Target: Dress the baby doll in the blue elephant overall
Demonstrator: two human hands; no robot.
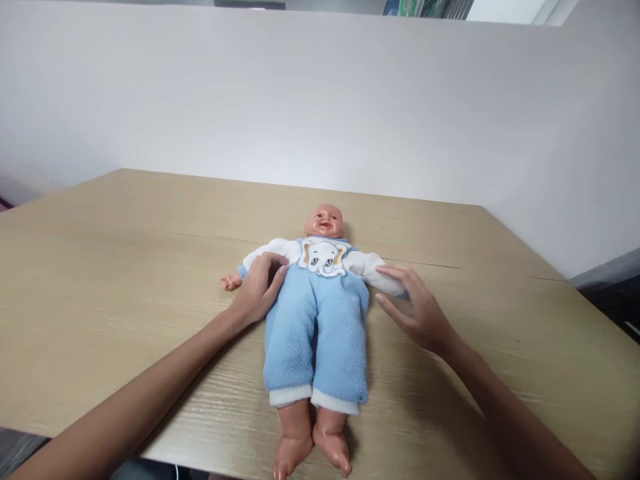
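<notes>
A baby doll [315,313] lies on its back on the wooden table, head away from me and bare feet toward the near edge. It wears a blue and white fleece outfit with an elephant face [323,259] on the chest. My left hand [261,287] rests against the doll's side by its white sleeve, fingers curved and thumb apart. On the other side, my right hand [417,307] is at the doll's other sleeve [370,267], fingers stretched and thumb spread. That sleeve's end and the doll's hand there are hidden behind my fingers.
The wooden table [125,267] has thin seams across its top. A pale partition wall [300,100] rises behind its far edge. Dark items [613,307] sit beyond the table's right side.
</notes>
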